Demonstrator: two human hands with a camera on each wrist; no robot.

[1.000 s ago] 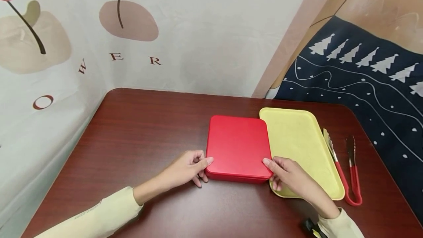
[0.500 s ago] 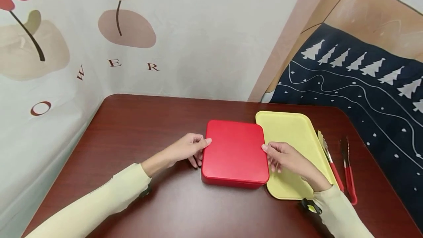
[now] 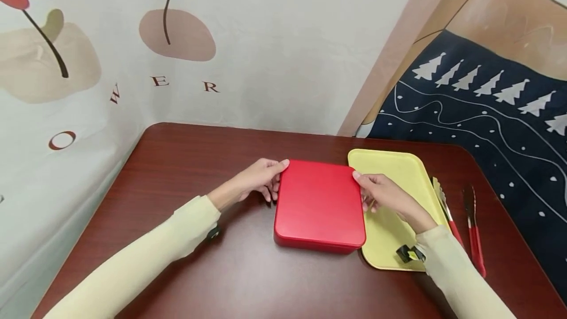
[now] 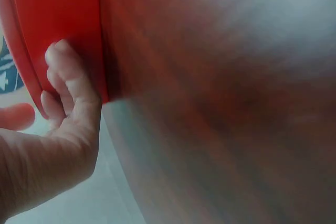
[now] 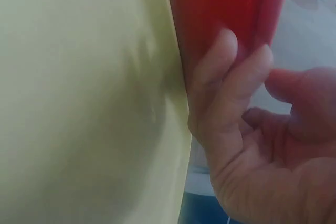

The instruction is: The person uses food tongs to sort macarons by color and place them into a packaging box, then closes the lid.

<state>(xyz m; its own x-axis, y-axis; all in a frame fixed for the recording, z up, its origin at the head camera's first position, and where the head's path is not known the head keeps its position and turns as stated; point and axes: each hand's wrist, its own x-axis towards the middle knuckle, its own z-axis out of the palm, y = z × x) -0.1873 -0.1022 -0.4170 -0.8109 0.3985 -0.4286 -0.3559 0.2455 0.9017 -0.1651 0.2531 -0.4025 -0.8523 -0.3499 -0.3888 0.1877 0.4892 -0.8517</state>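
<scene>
A square red box (image 3: 320,210) with its lid on sits on the table, its right side along the yellow tray (image 3: 400,166). At its far left corner my left hand (image 3: 262,177) grips the edge, thumb on the lid and fingers bent against the side. My right hand (image 3: 384,195) holds the far right corner the same way, above the tray. The left wrist view shows fingertips on the box's side wall (image 4: 63,9), below the lid seam. In the right wrist view the fingers (image 5: 226,87) touch the side, with the thumb near the lid's edge.
Red-handled tongs (image 3: 475,245) lie spread to the right of the tray, partly behind my right sleeve. A printed white curtain (image 3: 283,63) hangs behind the dark red-brown table (image 3: 212,151). Dark blue cloth (image 3: 478,112) hangs at the right.
Both hands have slid along the box's sides, from its near corners to its far corners. The box's lid stays in place; the head view has shifted slightly.
</scene>
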